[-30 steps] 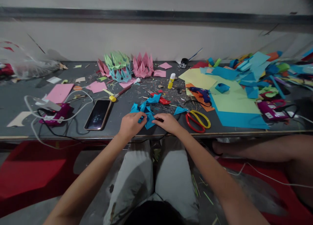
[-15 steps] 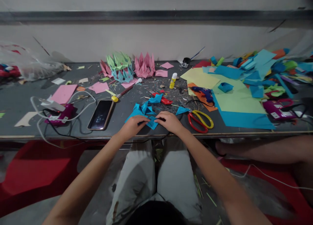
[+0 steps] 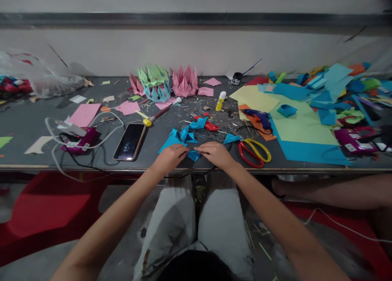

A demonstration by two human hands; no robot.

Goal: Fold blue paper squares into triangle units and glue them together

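"Paper [image 3: 193, 156], the blue sheet: where?"

"Under the fingertips. Left hand [image 3: 170, 156] and right hand [image 3: 216, 153] both pinch it, fingers narrow."

"Around them?"

"Scissors [image 3: 254, 152] right of the fingers, folded pieces [image 3: 183, 135] just beyond, glue stick [image 3: 220, 101] farther, crowns [image 3: 185, 83] farthest."

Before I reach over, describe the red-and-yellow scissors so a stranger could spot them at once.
At the front edge of the dark gray table, find the right hand at the blue folded paper. Just right of that hand lie the scissors, a small blue triangle at their pivot end. One handle loop is red, the other yellow, unlike the red-handled tool farther back.
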